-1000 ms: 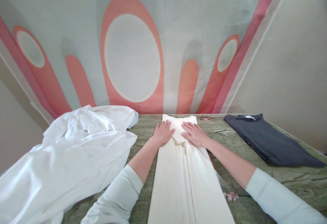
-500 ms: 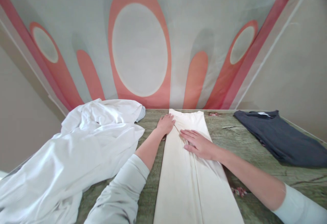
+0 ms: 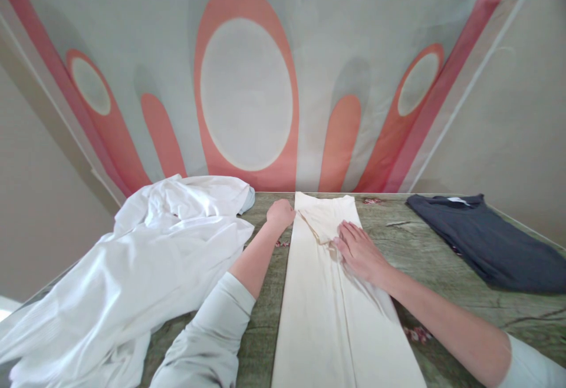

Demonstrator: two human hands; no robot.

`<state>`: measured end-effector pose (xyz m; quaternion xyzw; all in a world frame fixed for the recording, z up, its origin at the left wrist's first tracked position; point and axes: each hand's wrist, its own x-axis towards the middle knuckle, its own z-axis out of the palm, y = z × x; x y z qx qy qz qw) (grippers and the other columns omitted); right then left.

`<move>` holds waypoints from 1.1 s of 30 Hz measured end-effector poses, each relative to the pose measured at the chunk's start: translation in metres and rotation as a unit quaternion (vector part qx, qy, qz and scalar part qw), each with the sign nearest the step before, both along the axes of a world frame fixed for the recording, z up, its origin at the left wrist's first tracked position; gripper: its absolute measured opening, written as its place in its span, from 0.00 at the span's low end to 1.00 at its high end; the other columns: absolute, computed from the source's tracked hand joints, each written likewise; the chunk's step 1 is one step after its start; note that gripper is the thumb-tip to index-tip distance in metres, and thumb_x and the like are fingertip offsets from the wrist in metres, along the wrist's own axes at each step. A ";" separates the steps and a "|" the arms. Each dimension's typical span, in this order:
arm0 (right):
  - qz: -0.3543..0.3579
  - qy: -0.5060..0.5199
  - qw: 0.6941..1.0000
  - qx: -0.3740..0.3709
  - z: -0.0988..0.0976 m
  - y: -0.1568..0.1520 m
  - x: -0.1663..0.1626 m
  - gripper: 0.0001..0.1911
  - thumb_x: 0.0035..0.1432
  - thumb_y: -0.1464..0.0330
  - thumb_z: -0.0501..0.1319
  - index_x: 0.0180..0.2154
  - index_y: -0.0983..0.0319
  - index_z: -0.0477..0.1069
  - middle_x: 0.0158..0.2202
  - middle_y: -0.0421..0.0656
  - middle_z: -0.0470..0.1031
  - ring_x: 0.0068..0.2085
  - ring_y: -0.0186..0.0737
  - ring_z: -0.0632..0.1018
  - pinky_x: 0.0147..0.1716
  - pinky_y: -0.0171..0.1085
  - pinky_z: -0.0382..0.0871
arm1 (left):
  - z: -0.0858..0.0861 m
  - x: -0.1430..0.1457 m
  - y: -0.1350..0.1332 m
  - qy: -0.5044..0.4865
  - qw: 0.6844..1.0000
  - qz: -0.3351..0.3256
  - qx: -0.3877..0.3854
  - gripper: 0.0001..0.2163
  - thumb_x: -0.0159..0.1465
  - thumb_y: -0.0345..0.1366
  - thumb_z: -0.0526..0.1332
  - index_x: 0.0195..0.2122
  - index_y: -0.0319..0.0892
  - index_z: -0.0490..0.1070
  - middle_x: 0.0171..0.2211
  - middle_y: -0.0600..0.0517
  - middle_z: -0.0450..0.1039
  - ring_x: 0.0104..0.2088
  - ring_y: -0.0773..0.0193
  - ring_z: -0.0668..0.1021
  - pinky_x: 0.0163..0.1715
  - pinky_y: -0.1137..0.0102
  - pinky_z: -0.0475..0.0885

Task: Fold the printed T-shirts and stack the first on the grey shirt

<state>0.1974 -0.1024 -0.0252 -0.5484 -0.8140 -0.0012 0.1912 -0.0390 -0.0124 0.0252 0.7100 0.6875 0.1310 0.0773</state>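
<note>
Cream trousers (image 3: pixel 309 305) lie folded lengthwise on the table, running from its far edge toward me. Near their top end a slanted slit with a brownish edge, like a pocket opening, shows with small creases below it. My left hand (image 3: pixel 280 215) is closed at the left edge of the trousers, its fingertips pinching the fabric by the upper end of the slit. On the right side, my right hand (image 3: pixel 359 250) rests palm down with fingers stretched out, touching the cloth just right of the slit's lower end.
White garments (image 3: pixel 177 270) lie in a loose, rumpled heap on the left. A dark grey folded shirt (image 3: pixel 481 240) lies at the far right. The wood-patterned table (image 3: pixel 384 208) meets a wall hanging (image 3: pixel 318 81) with pink and orange shapes behind it.
My right hand has slid to the right across the trousers, uncovering more of the slit. My left hand has shifted slightly left, and its fingers have curled closed at the edge.
</note>
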 end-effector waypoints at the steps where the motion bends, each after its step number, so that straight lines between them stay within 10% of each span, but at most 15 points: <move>1: 0.001 0.000 1.000 0.003 0.000 0.003 0.003 0.27 0.64 0.57 0.39 0.57 0.65 0.59 0.59 0.51 0.60 0.61 0.48 0.57 0.58 0.51 0.51 | 0.001 -0.001 0.000 -0.004 1.000 -0.001 -0.012 0.09 0.56 0.38 0.60 0.31 0.40 0.76 0.35 0.43 0.76 0.39 0.56 0.77 0.37 0.69 0.69; 8: -0.066 -0.022 0.997 -0.030 -0.004 0.015 0.029 0.27 0.63 0.59 0.41 0.58 0.66 0.57 0.62 0.52 0.55 0.62 0.50 0.56 0.58 0.51 0.50 | 0.001 -0.002 -0.001 -0.028 0.998 -0.029 -0.052 0.08 0.51 0.39 0.63 0.29 0.41 0.75 0.29 0.49 0.77 0.34 0.60 0.78 0.31 0.74 0.69; 15: -0.071 -0.037 0.995 -0.060 0.000 0.016 0.037 0.26 0.63 0.61 0.42 0.58 0.64 0.57 0.62 0.50 0.53 0.61 0.51 0.56 0.57 0.53 0.50 | 0.008 0.006 -0.016 -0.015 0.998 -0.058 -0.001 0.19 0.54 0.33 0.61 0.48 0.38 0.66 0.45 0.44 0.71 0.46 0.56 0.73 0.44 0.67 0.67; 23: 0.121 -0.027 0.989 -0.077 0.026 -0.047 0.048 0.27 0.62 0.62 0.48 0.61 0.59 0.52 0.64 0.44 0.49 0.63 0.45 0.51 0.61 0.50 0.43 | 0.007 0.015 -0.130 0.072 0.915 -0.397 0.028 0.24 0.66 0.45 0.48 0.62 0.45 0.49 0.64 0.47 0.45 0.63 0.57 0.50 0.59 0.59 0.46; 33: 0.253 -0.007 0.942 -0.220 0.059 -0.182 0.073 0.33 0.61 0.58 0.52 0.63 0.55 0.41 0.65 0.42 0.41 0.64 0.46 0.46 0.62 0.51 0.37 | 0.017 -0.007 -0.246 0.089 0.920 -0.379 -0.041 0.28 0.67 0.50 0.44 0.65 0.44 0.41 0.65 0.46 0.37 0.64 0.54 0.44 0.61 0.56 0.43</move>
